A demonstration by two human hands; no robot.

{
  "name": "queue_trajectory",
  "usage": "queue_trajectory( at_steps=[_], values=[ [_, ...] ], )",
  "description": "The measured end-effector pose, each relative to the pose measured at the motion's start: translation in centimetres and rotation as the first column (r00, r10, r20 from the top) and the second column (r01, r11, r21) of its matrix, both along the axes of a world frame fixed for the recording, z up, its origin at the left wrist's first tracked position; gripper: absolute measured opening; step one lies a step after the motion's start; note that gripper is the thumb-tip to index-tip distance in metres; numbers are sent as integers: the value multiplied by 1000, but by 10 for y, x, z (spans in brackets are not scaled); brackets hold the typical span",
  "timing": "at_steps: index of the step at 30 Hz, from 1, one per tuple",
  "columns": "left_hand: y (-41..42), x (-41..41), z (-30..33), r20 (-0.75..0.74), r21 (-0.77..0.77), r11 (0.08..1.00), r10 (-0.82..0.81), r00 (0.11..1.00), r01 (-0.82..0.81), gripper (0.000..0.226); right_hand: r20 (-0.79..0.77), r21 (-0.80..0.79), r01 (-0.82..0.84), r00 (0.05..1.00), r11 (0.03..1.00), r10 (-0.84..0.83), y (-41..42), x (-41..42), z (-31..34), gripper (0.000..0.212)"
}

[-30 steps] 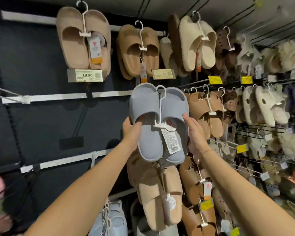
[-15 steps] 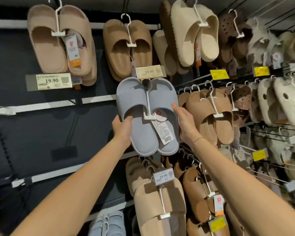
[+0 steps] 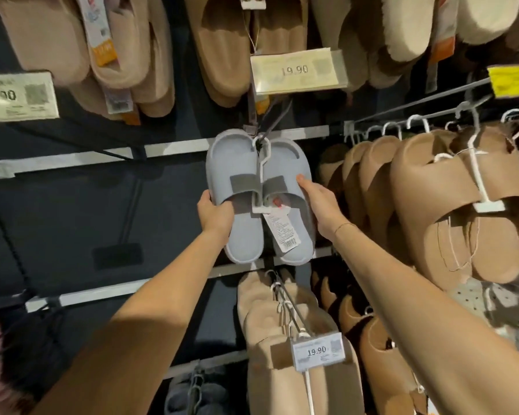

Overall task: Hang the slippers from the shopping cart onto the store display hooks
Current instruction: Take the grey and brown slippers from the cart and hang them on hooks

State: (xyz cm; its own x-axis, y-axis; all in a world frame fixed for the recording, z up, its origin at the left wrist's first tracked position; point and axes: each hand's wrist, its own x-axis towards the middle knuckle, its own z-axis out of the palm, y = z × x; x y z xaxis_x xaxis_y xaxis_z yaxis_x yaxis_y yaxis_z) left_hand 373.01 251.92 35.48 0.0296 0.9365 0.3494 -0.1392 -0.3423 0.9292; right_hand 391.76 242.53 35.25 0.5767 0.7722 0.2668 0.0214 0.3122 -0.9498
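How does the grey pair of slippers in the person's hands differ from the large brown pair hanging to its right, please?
The grey slippers are pale blue-grey and held by the left hand and right hand; the brown slippers are tan and hang untouched. The grey pair faces the camera; the brown pair is tilted. Both sit on white plastic hangers.

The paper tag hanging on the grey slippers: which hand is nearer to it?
Right. The right hand grips beside the paper tag; the left hand holds the far slipper's edge.
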Motion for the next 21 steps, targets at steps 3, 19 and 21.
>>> queue_trajectory(
  at_steps=[3, 19, 21],
  values=[
    [18, 4, -15, -25, -19, 998, 60, 998, -61, 22, 34, -27, -3, 999, 1000, 4, 23, 8, -7, 46],
    [-12, -10, -27, -518, -330, 944, -163, 840, -20, 62, 332, -339, 214, 938, 916, -97, 3, -10, -32, 79],
    [-46, -12, -29, -519, -362, 920, -332, 787, 150, 39, 404, -394, 219, 914, 893, -46, -23, -23, -36, 66]
  ],
)
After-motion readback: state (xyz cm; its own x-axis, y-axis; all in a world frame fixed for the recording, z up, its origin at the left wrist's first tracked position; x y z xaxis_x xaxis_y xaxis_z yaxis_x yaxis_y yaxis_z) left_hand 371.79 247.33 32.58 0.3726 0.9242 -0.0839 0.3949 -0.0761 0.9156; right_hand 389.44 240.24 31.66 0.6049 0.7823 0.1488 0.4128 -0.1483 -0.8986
